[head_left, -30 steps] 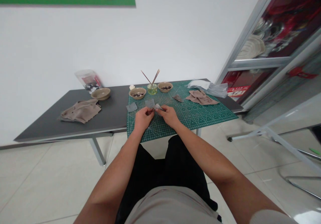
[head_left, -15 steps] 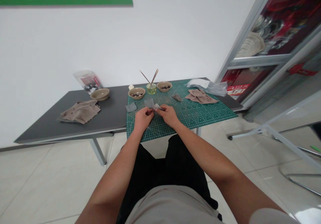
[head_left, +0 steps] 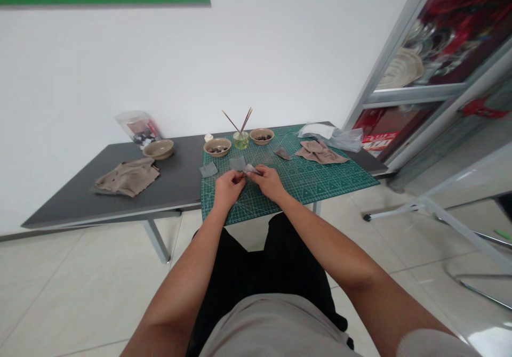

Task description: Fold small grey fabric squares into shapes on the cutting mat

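Note:
My left hand and my right hand meet over the green cutting mat, both with fingers closed in a pinch on a small grey piece of fabric. Another grey fabric square lies just beyond my fingers, and a third rests at the mat's left edge. Two tan bowls holding dark small items stand at the far side of the mat. Between them is a small glass with thin sticks.
The mat lies on a dark grey table. On its left part are a beige cloth, an empty tan bowl and a clear plastic bag. Another beige cloth and clear plastic lie far right. A metal shelf stands to the right.
Both hands stay pinched on the grey fabric piece with only slight finger movement; the view has shifted very little.

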`<state>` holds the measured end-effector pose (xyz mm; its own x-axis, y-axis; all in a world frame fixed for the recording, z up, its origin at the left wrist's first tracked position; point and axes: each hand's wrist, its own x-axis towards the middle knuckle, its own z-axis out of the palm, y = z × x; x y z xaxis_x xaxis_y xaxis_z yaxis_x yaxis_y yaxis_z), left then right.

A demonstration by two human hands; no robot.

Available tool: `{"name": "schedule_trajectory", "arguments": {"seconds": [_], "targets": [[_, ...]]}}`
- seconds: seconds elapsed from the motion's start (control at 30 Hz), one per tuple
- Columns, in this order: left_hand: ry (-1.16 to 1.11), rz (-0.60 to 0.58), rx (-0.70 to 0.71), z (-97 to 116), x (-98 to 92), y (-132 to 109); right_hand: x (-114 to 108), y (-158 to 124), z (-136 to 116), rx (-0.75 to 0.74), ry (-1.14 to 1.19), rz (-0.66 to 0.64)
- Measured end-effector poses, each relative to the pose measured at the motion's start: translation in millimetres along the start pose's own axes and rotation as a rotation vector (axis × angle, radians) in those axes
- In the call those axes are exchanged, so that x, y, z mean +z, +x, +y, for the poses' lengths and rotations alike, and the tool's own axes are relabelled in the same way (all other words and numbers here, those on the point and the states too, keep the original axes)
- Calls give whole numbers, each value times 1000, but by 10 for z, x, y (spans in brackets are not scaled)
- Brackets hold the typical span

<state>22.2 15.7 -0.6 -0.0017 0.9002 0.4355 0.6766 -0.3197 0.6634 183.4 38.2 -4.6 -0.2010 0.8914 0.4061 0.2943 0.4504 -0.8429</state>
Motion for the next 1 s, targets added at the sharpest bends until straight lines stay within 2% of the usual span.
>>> {"name": "schedule_trajectory", "arguments": {"seconds": [0.2, 0.33, 0.47, 0.6, 0.77, 1.0], "targets": [[-4, 12, 17, -10, 11, -16, 55, -28, -12, -67, -132, 62], [-191, 60, -33, -7, 21, -1, 57, -6, -13, -19, -144, 133], [-312, 61, -37, -22, 26, 26, 41, -1, -1, 69, -8, 144], [-321, 28, -60, -30, 28, 35, 36, -13, -4, 158, 131, 132], [-241, 30, 52, -16, 9, 41, 37, -8, -42, 74, 135, 110], [-125, 62, 33, -32, 12, 26, 68, -26, -28, 65, 75, 92]]}}
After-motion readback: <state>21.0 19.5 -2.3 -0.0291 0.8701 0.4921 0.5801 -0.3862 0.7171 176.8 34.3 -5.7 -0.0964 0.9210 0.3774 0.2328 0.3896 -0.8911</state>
